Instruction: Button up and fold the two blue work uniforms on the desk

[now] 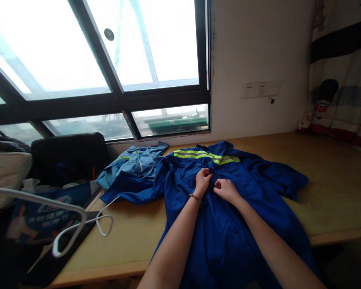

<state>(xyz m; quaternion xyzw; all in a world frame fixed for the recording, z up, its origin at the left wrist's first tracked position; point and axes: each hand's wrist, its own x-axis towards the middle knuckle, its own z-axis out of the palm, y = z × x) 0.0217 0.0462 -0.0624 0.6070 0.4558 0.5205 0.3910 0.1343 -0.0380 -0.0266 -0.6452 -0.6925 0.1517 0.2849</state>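
Note:
A dark blue work coverall or jacket [228, 233] with a yellow-green and grey reflective band across the chest lies spread over the table, its lower part hanging toward me. My left hand [202, 180], with a beaded bracelet at the wrist, pinches the front opening just below the band. Beside it, my right hand [227, 190] has its fingers closed on the opposite edge of the same front. Any button or zip between the fingers is too small to make out. Both sleeves reach outward, the left one bent.
A lighter blue garment [138, 162] lies at the table's back left. White cable [105, 218] loops over the left edge. Bags [54, 208] and a black chair back [69, 158] stand left. Behind are a window, wall sockets [260, 89] and a curtain [341, 76]. Wooden table [333, 188] extends right.

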